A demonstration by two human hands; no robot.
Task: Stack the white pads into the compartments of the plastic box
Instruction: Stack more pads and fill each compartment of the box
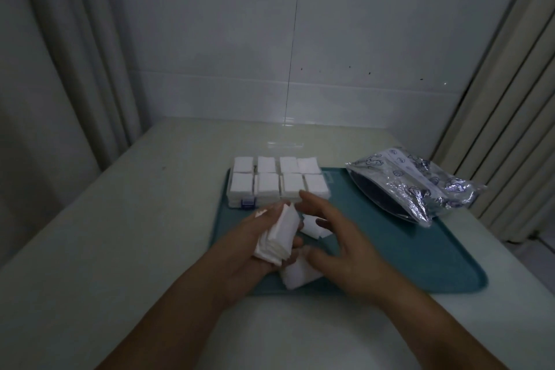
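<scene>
Left hand [255,237] grips a squared stack of white pads [279,234] above the teal tray [420,249], right hand [339,243] open over loose pads [300,275]; best aligned edge-to-edge before lowering into the already-full plastic box [277,182].

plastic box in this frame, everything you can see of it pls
The plastic box is clear, low and rectangular, split into eight compartments in two rows of four, each showing white pads at the top. A small blue latch sits on its near wall. It lies flat at the teal tray's far left corner. Neither hand touches it.
</scene>
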